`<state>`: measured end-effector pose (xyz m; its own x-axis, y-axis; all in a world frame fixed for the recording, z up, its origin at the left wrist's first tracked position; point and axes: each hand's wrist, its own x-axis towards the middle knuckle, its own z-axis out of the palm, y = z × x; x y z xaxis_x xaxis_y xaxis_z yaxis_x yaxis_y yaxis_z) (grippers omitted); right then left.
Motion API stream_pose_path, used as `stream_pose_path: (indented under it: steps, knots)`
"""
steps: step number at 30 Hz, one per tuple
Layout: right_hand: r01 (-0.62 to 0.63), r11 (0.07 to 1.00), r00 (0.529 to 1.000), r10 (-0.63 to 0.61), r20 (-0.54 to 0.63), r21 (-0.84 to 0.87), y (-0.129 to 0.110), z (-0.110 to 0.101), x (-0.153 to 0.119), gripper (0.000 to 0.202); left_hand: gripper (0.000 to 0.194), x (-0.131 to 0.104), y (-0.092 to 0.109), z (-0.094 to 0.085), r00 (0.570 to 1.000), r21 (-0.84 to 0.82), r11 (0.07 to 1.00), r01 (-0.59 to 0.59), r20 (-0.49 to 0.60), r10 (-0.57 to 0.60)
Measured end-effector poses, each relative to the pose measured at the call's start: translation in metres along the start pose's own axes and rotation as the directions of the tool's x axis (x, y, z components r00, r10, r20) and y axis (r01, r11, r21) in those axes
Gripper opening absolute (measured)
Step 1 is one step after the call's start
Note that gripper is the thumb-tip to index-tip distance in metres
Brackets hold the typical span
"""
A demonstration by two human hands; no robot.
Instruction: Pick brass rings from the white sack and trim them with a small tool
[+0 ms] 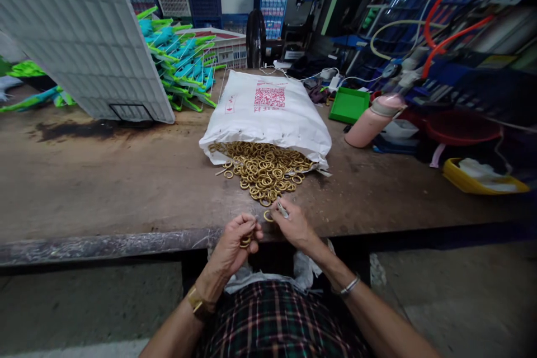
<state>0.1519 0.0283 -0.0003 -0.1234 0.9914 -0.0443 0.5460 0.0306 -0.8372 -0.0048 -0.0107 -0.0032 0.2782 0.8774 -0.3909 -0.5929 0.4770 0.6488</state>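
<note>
My left hand [235,243] is closed at the table's front edge, its curled fingers around a few brass-coloured rings [245,243]. Just to its right, my right hand [296,226] is closed on a small silvery tool [282,210], whose kind I cannot make out. A single ring [267,216] lies at the right fingertips; whether they grip it is unclear. Beyond both hands, a heap of brass-coloured rings [268,173] spills from the mouth of a white woven sack [239,106] lying on its side, printed in red.
A wooden table [126,190] spans the view. At left stands a grey ribbed panel [92,39] before green and blue plastic pieces [180,61]. To the right are a green tray [349,105], a pink bottle [373,122] and a yellow tray [470,179].
</note>
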Motion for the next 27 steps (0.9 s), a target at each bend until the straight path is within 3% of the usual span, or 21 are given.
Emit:
stream_pose_path:
  steps: [5, 8, 15, 18, 23, 27]
  knots:
    - [-0.121, 0.964, 0.988, 0.094, 0.122, 0.236, -0.013, 0.01, -0.004, 0.013, 0.037, 0.0, -0.002, 0.001, 0.976, 0.325, 0.933, -0.158, -0.095, 0.198]
    - [-0.195, 0.922, 0.974, 0.142, 0.176, 0.335, -0.013, 0.012, -0.005, 0.011, 0.038, -0.001, -0.002, 0.004, 0.971, 0.517, 0.843, -0.15, -0.084, 0.225]
    - [-0.383, 0.78, 0.919, 0.27, 0.285, 0.494, -0.011, 0.018, -0.008, 0.011, 0.024, -0.003, -0.006, 0.006, 0.955, 0.61, 0.758, -0.23, -0.01, 0.298]
    - [-0.347, 0.817, 0.933, 0.251, 0.258, 0.461, -0.009, 0.019, -0.008, 0.017, 0.023, -0.001, -0.009, 0.004, 0.955, 0.612, 0.753, -0.242, 0.015, 0.295]
    - [-0.09, 0.96, 0.989, 0.055, 0.138, 0.263, -0.009, 0.018, -0.007, 0.026, 0.028, 0.003, -0.008, 0.003, 0.971, 0.54, 0.825, -0.168, -0.056, 0.234]
    - [-0.062, 0.981, 0.991, 0.04, 0.125, 0.181, -0.011, 0.018, -0.008, 0.027, 0.031, 0.003, -0.005, 0.006, 0.971, 0.561, 0.817, -0.138, -0.086, 0.223]
